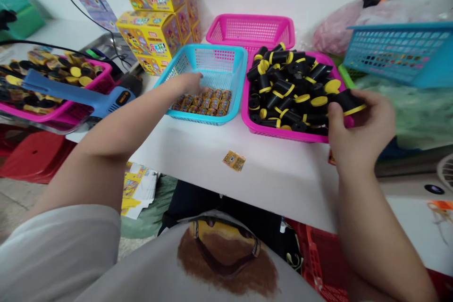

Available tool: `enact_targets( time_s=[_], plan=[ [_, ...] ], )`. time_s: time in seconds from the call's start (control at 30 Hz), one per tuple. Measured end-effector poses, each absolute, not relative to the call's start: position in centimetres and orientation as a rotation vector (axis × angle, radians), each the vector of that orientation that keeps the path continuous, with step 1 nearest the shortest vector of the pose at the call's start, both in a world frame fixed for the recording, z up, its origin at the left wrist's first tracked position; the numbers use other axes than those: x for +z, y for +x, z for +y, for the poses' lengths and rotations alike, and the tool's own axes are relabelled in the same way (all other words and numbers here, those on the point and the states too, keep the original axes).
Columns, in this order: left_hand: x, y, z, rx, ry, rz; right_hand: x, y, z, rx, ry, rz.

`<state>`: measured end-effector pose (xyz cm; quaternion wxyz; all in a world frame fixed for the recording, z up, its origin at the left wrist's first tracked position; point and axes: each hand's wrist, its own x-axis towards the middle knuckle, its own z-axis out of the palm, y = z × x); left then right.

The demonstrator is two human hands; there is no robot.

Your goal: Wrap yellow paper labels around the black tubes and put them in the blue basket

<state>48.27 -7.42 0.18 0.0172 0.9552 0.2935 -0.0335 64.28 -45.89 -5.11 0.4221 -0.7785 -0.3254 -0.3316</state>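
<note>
My left hand (187, 82) reaches into the blue basket (230, 54) and rests over the rows of small wrapped pieces (207, 103) at its front; its fingers are curled down, and what they grip is hidden. My right hand (361, 125) pinches a black cylinder with a yellow band (348, 102) at the right edge of the pink basket (279, 132). That basket is heaped with several black and yellow cylinders (286, 87). One small yellow wrapper (234, 160) lies loose on the white table (269, 174).
An empty pink basket (251, 30) stands behind. Yellow printed boxes (155, 14) are stacked at the back left. A blue heat gun (81, 96) lies across a pink tray of finished pieces (53, 113). A tilted blue basket (399, 52) and plastic bags sit at the right.
</note>
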Motion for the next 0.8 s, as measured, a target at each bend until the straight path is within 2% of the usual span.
enact_targets(
  time_s=[0.07,0.13,0.27,0.37,0.47,0.6,0.67,0.8],
  plan=[
    [1.3,47.0,-10.5,0.163,3.042,0.741,-5.4,64.8,-46.0,-0.908,-1.92,-0.831],
    [1.9,44.8,-15.0,0.388,3.103,0.3,-5.6,65.1,-46.1,-0.927,-1.876,-0.862],
    [-0.9,39.0,-23.6,0.159,3.147,-0.455,-5.6,64.9,-46.1,-0.952,-1.818,-0.94],
    [-5.0,36.2,-26.1,0.225,3.177,-0.768,-5.4,64.4,-46.0,-0.997,-1.789,-0.993],
    [-7.8,35.4,-25.8,0.498,3.171,-0.936,-5.2,64.1,-46.1,-1.037,-1.744,-1.06],
    [-8.6,35.3,-25.2,0.777,3.129,-1.134,-5.0,63.9,-46.1,-1.03,-1.739,-1.103],
    [-8.3,35.0,-25.4,0.733,3.118,-1.118,-4.8,63.4,-46.0,-0.978,-1.778,-1.064],
    [-7.7,33.7,-26.0,0.397,3.09,-0.85,-4.2,62.3,-45.8,-0.876,-1.905,-0.973]
  ],
)
